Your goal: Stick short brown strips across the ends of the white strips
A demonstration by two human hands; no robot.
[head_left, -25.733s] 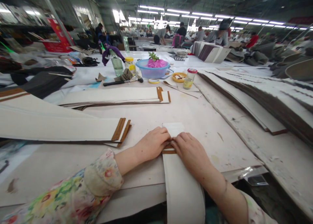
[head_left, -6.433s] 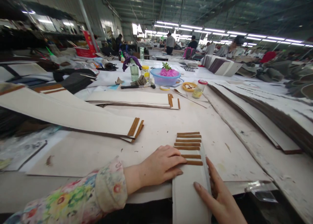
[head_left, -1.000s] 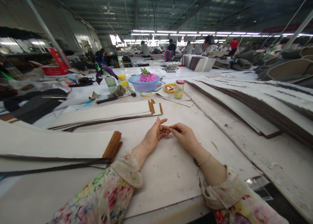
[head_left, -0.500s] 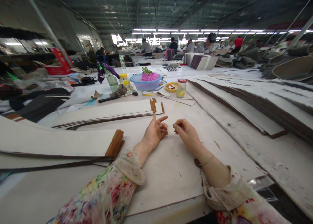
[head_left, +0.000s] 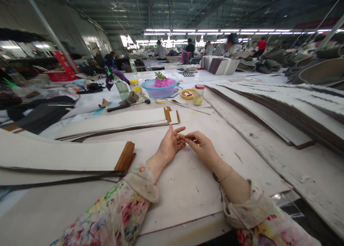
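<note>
Over the pale work board, my left hand is turned palm up with its fingers partly curled and apart, holding nothing that I can see. My right hand meets it from the right, thumb and forefinger pinched at the left fingertips. Whatever may be in that pinch is too small to make out. Left of my hands lies a stack of pale strips with brown ends. Nearer to me is another stack of pale pieces with a brown edge.
A blue basin with pink contents, a red-lidded jar, a yellow dish, a yellow tape roll and a black-handled brush stand beyond. Long layered sheets lie at right. Several people work far behind.
My right hand has moved left, so its pinched fingertips now touch the left hand's fingers. The left hand has stayed almost in place. The view has shifted slightly.
</note>
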